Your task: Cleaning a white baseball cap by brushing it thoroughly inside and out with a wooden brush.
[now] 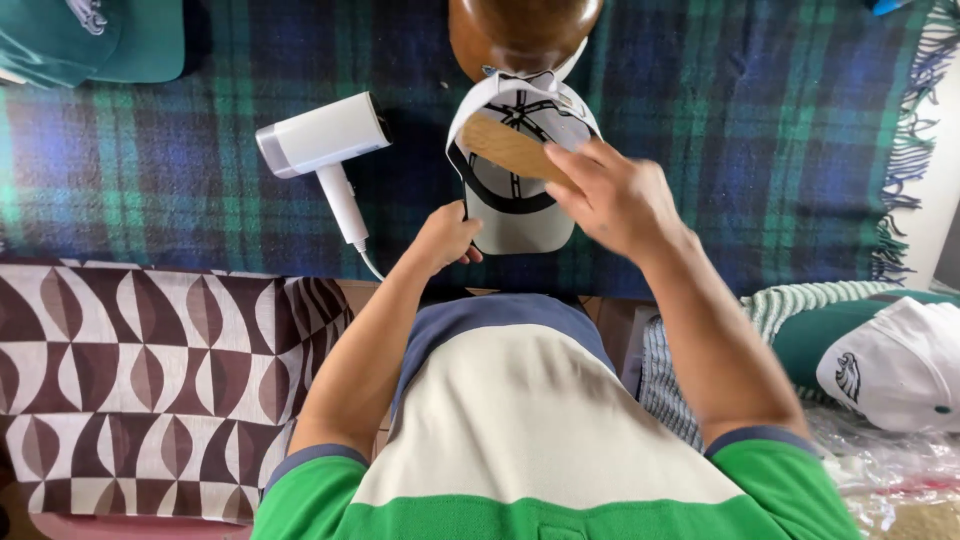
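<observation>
While the white cap (520, 190) lies upside down on the plaid blanket, the right hand (612, 195) presses a tan wooden piece (510, 150) into its crown with fingers pressed together; it wants to sit flat against the lining. The left hand (445, 238) pinches the brim edge, best kept firm, a white handheld steamer (325, 150) lying to the left.

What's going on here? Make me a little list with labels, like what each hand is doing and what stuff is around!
left hand: left hand grips the edge of an upturned white cap
right hand: right hand presses a flat tan wooden piece into the cap
surface: dark blue and green plaid blanket
beside the cap: white handheld steamer-like appliance, lying on its side
above the cap: rounded brown wooden form
top left: green cap
lower right: another white cap
lower left: brown and cream patterned cloth
</observation>
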